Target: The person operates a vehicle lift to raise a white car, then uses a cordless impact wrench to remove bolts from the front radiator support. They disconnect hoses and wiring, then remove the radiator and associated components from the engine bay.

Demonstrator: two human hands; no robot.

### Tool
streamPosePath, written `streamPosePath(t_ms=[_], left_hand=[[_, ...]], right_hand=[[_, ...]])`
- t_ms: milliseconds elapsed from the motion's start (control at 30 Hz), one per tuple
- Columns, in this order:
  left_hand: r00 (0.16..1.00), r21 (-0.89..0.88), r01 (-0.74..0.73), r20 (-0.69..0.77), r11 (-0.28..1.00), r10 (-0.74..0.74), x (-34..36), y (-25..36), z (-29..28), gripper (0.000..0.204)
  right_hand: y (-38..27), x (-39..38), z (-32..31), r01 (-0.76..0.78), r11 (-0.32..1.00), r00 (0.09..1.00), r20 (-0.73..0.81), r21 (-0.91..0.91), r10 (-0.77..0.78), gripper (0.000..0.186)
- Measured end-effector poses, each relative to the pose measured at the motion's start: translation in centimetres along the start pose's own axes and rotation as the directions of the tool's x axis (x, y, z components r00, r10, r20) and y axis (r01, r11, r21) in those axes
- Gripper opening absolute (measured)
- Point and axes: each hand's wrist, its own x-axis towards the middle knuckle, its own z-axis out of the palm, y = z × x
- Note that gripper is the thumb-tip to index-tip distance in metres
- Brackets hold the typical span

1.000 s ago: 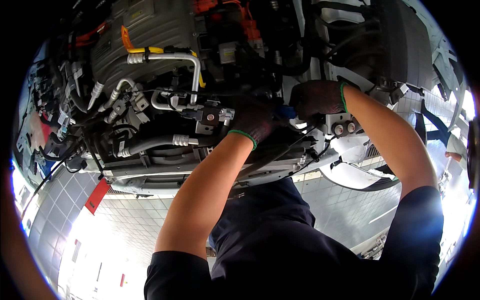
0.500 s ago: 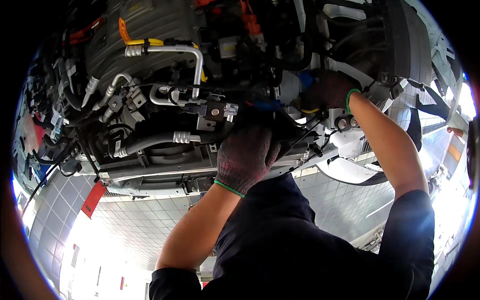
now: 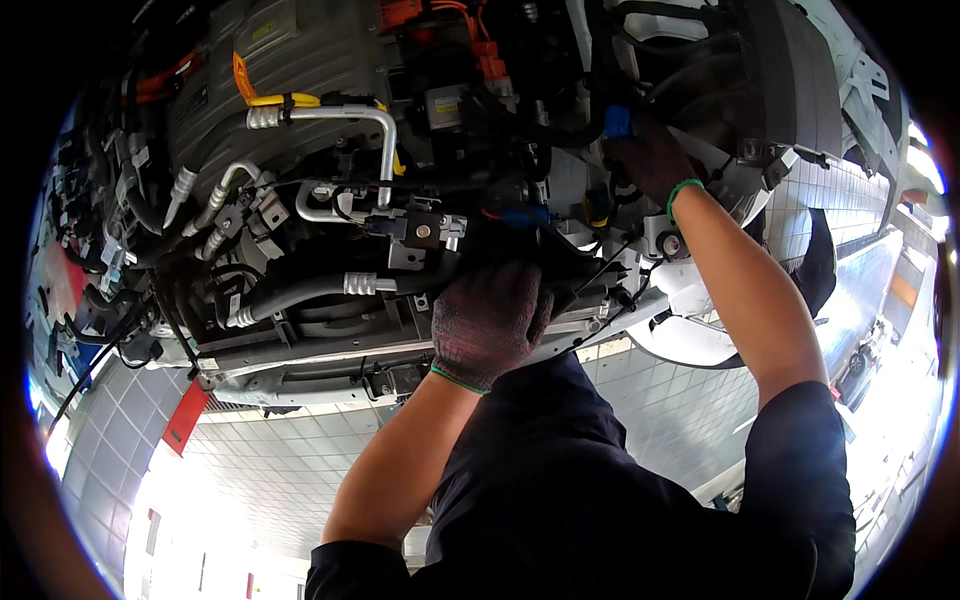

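Both my hands wear dark knitted gloves with green cuffs. My left hand (image 3: 490, 325) is curled at the front edge of an opened engine bay. Its fingertips reach into shadow, so what they hold is hidden. Just beyond it sits a blue connector-like piece (image 3: 526, 215) among cables. Farther right and deeper, my right hand (image 3: 652, 160) is closed in shadow, with a small bright blue part (image 3: 617, 122) at its fingertips. The kind of that part cannot be made out. A black-and-yellow piece (image 3: 598, 210) lies left of and below this hand.
Bent silver pipes (image 3: 385, 150) and a black hose (image 3: 300, 290) run left of my hands. Orange cables (image 3: 485, 55) lie farther back. A metal crossbeam (image 3: 300, 350) edges the bay in front of me. Dark curved trim (image 3: 790, 90) stands at right, above tiled floor.
My right hand has moved farther into the bay and slightly left, and the blue part has moved farther in with it. My left hand stays almost in place. The view has shifted slightly.
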Motion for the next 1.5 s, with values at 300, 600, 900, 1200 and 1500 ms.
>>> streamPosePath(t_ms=[300, 600, 900, 1200, 1500], left_hand=[[0.999, 0.001, -0.039, -0.03, 0.999, 0.039, -0.1, 0.1, 0.0, 0.025], [0.997, -0.18, -0.058, -0.06, 0.982, 0.048, -0.1, 1.3, -2.4, 0.033], [0.969, 0.008, 0.24, 0.064, 0.971, -0.24, 3.6, 2.5, -1.9, 0.026], [0.973, -0.351, 0.201, 0.179, 0.914, -0.145, 1.5, 11.4, -9.3, 0.045], [0.745, -0.178, 0.6, 0.481, 0.78, -0.463, -18.5, 3.9, -15.0, 0.042]], right_hand=[[0.6, -4.3, -2.3, 0.111, 0.982, 0.994, -0.022, 0.152, -0.109, 0.054], [6.0, -10.0, -3.3, 0.436, 0.898, 0.775, -0.533, 0.064, -0.338, 0.037], [6.3, -9.3, -2.6, 0.508, 0.822, 0.635, -0.534, -0.256, -0.559, 0.03], [10.1, -8.1, -4.0, 0.472, 0.866, 0.808, -0.311, -0.167, -0.5, 0.04], [9.8, -7.0, -3.7, 0.369, 0.843, 0.81, -0.31, -0.391, -0.498, 0.058]])
